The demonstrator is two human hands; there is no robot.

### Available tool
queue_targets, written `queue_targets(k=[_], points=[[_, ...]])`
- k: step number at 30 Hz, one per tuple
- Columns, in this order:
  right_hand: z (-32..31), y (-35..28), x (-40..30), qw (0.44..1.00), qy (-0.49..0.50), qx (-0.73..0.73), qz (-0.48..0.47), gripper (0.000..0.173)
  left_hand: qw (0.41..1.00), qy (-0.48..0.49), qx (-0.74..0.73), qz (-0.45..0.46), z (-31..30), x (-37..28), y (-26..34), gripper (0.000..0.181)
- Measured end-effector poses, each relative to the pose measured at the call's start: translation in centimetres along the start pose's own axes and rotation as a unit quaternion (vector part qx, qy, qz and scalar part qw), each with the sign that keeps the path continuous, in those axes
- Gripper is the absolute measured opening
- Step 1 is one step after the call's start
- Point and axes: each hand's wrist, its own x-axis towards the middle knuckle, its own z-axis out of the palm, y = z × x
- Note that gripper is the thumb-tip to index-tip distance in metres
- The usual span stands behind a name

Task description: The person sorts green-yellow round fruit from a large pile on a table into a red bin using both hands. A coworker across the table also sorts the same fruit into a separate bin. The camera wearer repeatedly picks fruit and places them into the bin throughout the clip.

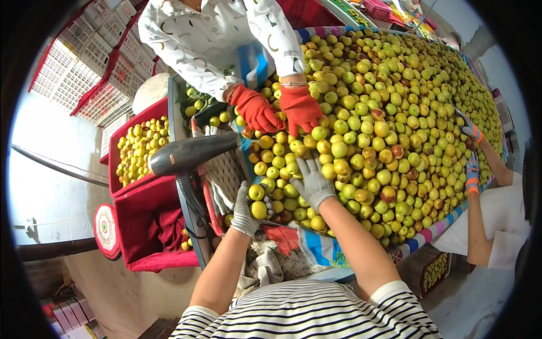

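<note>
My left hand (246, 212), in a grey striped knit glove, cups two yellow-green jujubes (259, 209) at the near left edge of a large fruit heap. Its fingertips show on the far side of them. My right hand (315, 184), also gloved in grey, lies palm down on the heaped jujubes (364, 140) with its fingers apart; whether a fruit is under the palm is hidden. Many fruits in the heap have brown or reddish patches. A striped cloth (317, 248) lines the near edge of the sorting table.
A black hair dryer (190, 154) lies left of the heap, beside a perforated liner (220, 169). Red-lined crates (148, 229) stand further left, one holding jujubes. Opposite, a co-worker's red-gloved hands (275, 110) touch fruit; another co-worker's gloved hands (472, 169) work at right.
</note>
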Motion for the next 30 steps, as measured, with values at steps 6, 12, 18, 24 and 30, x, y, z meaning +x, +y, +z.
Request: queue_targets(k=[6,12,18,24,30], points=[[1.9,-3.1,1.5,0.992,-0.098,0.057,-0.049,0.060,1.000,0.006,-0.020,0.016,0.1,-0.2,0.3,0.055],[2.9,-7.2,0.0,0.974,-0.091,0.019,-0.204,0.058,0.998,-0.053,-0.034,0.029,0.1,-0.5,0.4,0.058],[-0.5,-3.2,0.8,0.969,0.036,0.125,-0.209,0.043,0.995,-0.085,-0.049,0.011,-0.6,0.0,0.2,0.060],[-1.7,0.9,4.0,1.000,0.001,0.007,-0.026,0.063,0.996,-0.077,-0.048,0.009,-0.6,-0.1,0.4,0.059],[3.1,-2.0,6.3,0.997,0.060,-0.011,-0.042,0.053,0.996,-0.064,-0.057,0.001,0.1,0.1,0.1,0.058]])
